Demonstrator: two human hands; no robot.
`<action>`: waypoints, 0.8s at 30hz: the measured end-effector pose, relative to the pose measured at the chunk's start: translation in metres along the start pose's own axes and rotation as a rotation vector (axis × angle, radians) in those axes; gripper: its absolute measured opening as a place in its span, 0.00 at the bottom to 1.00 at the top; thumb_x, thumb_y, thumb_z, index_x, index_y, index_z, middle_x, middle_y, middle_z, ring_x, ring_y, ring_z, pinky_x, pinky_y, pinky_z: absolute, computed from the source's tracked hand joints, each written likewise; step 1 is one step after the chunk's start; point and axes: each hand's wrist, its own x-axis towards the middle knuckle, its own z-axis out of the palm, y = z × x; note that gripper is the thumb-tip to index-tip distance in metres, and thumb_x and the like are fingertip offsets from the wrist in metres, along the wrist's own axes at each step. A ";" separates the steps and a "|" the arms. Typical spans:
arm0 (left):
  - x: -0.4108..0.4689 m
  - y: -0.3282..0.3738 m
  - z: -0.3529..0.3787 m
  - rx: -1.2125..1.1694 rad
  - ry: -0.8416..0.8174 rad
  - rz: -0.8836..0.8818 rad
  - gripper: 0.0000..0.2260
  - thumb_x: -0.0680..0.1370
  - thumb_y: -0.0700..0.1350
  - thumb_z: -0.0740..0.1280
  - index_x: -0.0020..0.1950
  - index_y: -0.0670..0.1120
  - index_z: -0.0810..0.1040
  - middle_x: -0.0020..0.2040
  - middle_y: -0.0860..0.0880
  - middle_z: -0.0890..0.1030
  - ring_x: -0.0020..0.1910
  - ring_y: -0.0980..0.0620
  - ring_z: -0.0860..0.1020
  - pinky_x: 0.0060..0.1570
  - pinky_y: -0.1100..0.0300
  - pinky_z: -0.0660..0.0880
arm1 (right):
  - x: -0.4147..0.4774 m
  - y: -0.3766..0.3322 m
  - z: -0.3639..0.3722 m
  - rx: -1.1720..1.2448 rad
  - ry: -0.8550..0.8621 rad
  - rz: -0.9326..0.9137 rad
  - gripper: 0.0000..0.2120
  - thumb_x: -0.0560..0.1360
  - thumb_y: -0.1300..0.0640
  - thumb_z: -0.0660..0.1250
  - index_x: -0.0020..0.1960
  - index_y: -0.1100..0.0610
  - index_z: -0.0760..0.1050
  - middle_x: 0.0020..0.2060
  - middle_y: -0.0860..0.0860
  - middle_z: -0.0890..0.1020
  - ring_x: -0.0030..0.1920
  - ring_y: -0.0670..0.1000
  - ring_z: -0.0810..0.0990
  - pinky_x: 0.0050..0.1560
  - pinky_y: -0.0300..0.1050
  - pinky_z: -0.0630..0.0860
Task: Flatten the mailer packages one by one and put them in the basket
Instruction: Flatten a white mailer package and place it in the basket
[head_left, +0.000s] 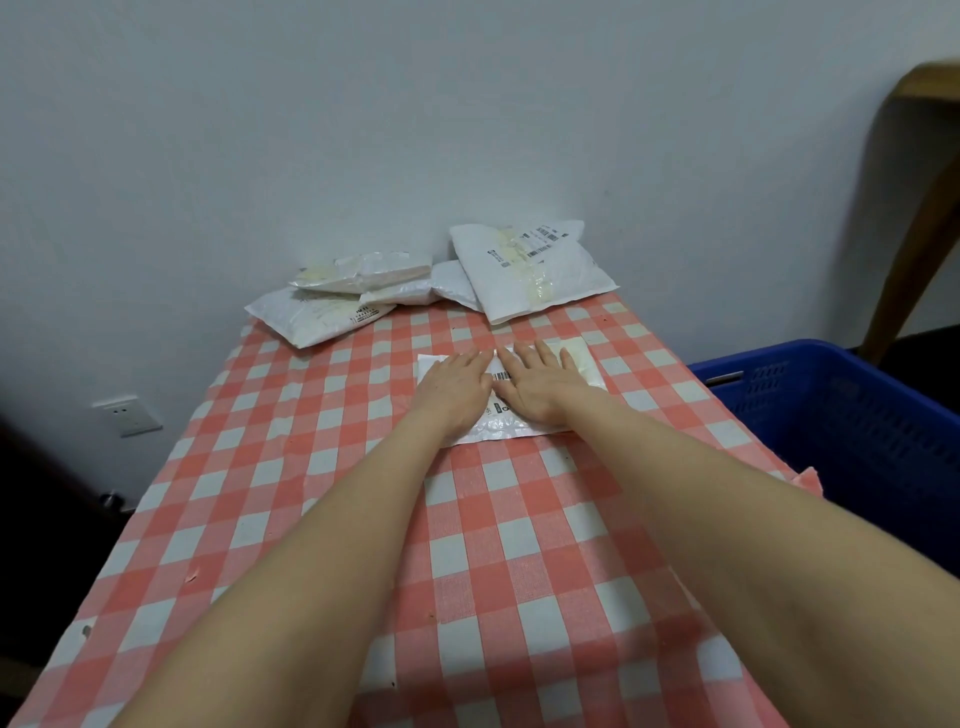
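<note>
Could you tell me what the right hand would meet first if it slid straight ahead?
Past the flat mailer it presses, the right hand would likely reach the large mailer farther back first, though depth is uncertain.

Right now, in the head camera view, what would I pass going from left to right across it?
In order: wall socket → pile of mailers → left hand → right hand → blue basket. Both hands press flat on one mailer.
</note>
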 end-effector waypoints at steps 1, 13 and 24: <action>-0.001 0.000 -0.002 -0.057 0.009 -0.007 0.22 0.84 0.48 0.47 0.78 0.48 0.54 0.78 0.48 0.55 0.76 0.48 0.55 0.74 0.54 0.52 | 0.001 0.001 -0.003 0.044 -0.001 -0.010 0.29 0.82 0.42 0.44 0.79 0.51 0.43 0.78 0.52 0.45 0.78 0.54 0.40 0.76 0.58 0.40; -0.001 0.000 -0.017 0.066 0.106 -0.003 0.22 0.84 0.48 0.47 0.79 0.49 0.51 0.78 0.49 0.54 0.77 0.48 0.51 0.75 0.48 0.52 | -0.004 -0.001 -0.015 0.023 0.128 -0.011 0.27 0.82 0.46 0.43 0.79 0.51 0.41 0.78 0.52 0.42 0.77 0.57 0.37 0.75 0.58 0.39; -0.004 0.002 0.004 0.077 0.008 -0.064 0.23 0.83 0.51 0.44 0.79 0.54 0.48 0.79 0.51 0.51 0.77 0.48 0.50 0.75 0.45 0.46 | -0.002 -0.001 0.006 -0.034 0.060 0.009 0.27 0.82 0.44 0.40 0.79 0.48 0.40 0.78 0.52 0.43 0.77 0.56 0.35 0.75 0.60 0.38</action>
